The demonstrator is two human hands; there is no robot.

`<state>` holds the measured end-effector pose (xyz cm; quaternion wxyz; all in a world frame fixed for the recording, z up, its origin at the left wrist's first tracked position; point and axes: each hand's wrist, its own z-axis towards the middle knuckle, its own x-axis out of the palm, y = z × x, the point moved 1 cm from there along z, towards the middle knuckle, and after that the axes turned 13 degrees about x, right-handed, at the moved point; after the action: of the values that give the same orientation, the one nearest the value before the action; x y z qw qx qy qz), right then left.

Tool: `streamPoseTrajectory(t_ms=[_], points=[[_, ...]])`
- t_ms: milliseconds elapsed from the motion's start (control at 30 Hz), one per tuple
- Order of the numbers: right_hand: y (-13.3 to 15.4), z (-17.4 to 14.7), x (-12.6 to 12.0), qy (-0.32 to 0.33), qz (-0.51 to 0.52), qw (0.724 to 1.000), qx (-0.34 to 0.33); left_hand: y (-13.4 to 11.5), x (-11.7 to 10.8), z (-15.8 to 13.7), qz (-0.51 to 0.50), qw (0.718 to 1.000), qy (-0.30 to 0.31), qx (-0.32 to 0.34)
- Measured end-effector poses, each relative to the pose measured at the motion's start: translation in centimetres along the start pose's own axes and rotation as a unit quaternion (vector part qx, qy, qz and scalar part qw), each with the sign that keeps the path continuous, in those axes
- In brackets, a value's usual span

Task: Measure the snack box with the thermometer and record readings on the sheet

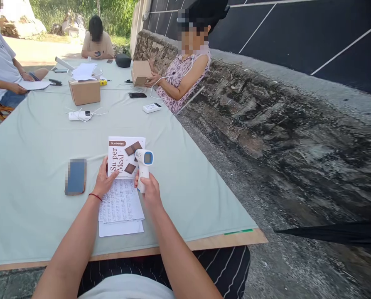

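My left hand point(106, 179) grips the lower left edge of a white box point(120, 146) printed "NutriMotion" and "Su-per Meal", its thumb over the front. In my right hand point(151, 189) is a white infrared thermometer point(144, 172) with a blue-rimmed screen, held upright by its handle. The thermometer's head overlaps the box's right side; whether they touch I cannot tell. Below the box lie printed sheets point(123, 203), partly covered by it. A smartphone point(75, 176) rests left of my left hand.
Farther along the cloth-covered table point(188, 199) are a white device with a cord point(79, 115), an open cardboard box point(84, 92), a dark phone point(137, 95) and a white gadget point(152, 108). A person at right handles another carton point(141, 74); two others sit left and far end.
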<state>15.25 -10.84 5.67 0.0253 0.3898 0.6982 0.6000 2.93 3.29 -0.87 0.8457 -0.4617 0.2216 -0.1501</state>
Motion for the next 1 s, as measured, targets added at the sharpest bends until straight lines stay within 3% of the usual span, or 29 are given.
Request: streamPoseTrajectory(t_ms=[267, 1000], points=[[-0.2, 2.1, 1.2, 0.009, -0.017, 1.0, 0.023, 0.3, 0.1, 0.0, 0.002, 1.0, -0.002, 0.011], [-0.8, 2.3, 1.2, -0.007, -0.008, 1.0, 0.008, 0.1, 0.1, 0.0, -0.021, 1.0, -0.009, -0.003]])
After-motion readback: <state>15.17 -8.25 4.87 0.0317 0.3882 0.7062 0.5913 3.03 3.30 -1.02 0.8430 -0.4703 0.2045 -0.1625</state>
